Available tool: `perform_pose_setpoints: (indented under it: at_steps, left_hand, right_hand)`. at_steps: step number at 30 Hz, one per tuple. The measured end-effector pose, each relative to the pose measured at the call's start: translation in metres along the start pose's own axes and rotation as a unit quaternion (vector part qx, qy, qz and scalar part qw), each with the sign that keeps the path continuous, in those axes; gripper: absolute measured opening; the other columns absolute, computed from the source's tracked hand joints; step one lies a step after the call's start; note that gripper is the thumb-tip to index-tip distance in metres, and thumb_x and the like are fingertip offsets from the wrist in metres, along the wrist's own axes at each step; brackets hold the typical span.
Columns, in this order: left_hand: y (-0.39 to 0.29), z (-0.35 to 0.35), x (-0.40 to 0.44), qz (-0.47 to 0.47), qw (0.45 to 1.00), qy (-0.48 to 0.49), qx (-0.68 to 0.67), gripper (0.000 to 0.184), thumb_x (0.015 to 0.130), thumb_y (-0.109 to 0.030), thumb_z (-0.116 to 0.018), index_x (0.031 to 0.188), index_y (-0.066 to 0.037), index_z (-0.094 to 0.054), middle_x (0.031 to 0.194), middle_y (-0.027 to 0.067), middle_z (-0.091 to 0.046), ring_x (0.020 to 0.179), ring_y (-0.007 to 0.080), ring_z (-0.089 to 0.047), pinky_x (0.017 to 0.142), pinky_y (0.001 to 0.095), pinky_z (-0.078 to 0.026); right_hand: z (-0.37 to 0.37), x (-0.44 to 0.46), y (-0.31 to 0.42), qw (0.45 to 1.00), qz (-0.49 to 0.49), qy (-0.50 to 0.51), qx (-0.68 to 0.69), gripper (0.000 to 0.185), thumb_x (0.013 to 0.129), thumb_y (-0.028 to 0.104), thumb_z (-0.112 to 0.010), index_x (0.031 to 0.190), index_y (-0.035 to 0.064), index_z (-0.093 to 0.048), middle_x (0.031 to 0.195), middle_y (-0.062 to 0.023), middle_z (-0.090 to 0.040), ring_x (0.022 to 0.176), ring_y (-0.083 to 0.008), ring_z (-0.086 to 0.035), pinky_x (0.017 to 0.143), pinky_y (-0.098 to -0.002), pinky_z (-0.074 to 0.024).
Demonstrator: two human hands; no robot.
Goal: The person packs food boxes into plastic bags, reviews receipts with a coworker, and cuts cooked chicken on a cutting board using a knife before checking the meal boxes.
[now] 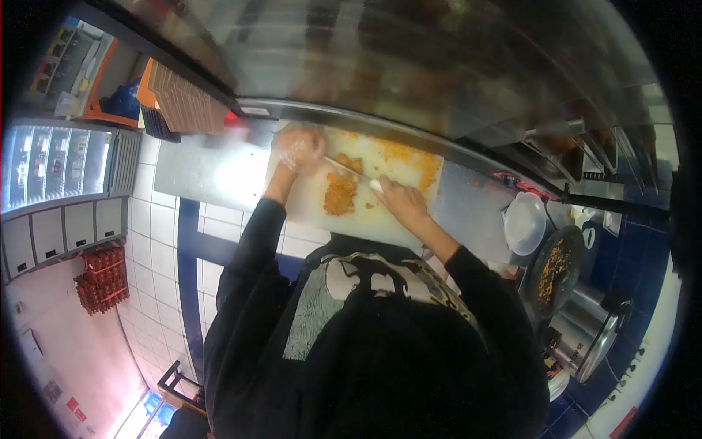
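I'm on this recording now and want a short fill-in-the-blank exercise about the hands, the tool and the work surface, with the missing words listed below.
1. The person's ____ hand holds a knife by its white handle.
2. The blade runs from the handle toward the ____ hand.
3. The orange-brown food lies on a pale ____ board, the kind used under a knife.
4. Both of the person's sleeves are ____ in colour.

Missing words: right; left; cutting; black.

Harsh glare on steel counter [238, 174]; left hand [298, 148] blurred; edges dark, fisheye-bent.
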State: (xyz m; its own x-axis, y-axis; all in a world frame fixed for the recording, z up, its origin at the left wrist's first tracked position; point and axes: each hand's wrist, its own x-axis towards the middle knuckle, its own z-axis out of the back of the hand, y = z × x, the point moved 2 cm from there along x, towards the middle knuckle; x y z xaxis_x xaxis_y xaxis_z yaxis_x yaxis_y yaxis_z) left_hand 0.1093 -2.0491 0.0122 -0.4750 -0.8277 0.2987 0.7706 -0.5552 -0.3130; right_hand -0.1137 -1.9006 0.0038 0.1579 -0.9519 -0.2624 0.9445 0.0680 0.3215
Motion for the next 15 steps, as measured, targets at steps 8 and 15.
perform_pose_setpoints:
  at_steps: [8,15]
  left_hand:
    - [0.026,0.015,0.011,-0.001,0.989,0.132,0.062,0.033,0.087,-0.035,-0.047,0.085,-0.008,-0.067,0.077,0.0154,-0.064,0.071,0.0361,-0.061,0.066,0.0470,-0.047]
    - [-0.023,0.039,-0.040,-0.100,0.949,-0.260,-0.147,0.023,0.084,-0.017,-0.055,0.103,-0.005,-0.056,0.098,0.0126,-0.060,0.094,0.0325,-0.056,0.085,0.0479,-0.042]
  right_hand:
    - [0.012,0.030,0.023,0.998,0.051,-0.025,0.015,0.037,0.091,0.041,-0.053,0.102,0.0055,-0.052,0.074,-0.0175,-0.065,0.070,-0.0365,-0.066,0.063,-0.0462,-0.0522]
    - [0.060,-0.043,-0.034,0.995,-0.016,-0.093,0.035,0.035,0.091,0.043,-0.051,0.104,0.0103,-0.053,0.074,-0.0180,-0.065,0.068,-0.0378,-0.064,0.061,-0.0471,-0.0510]
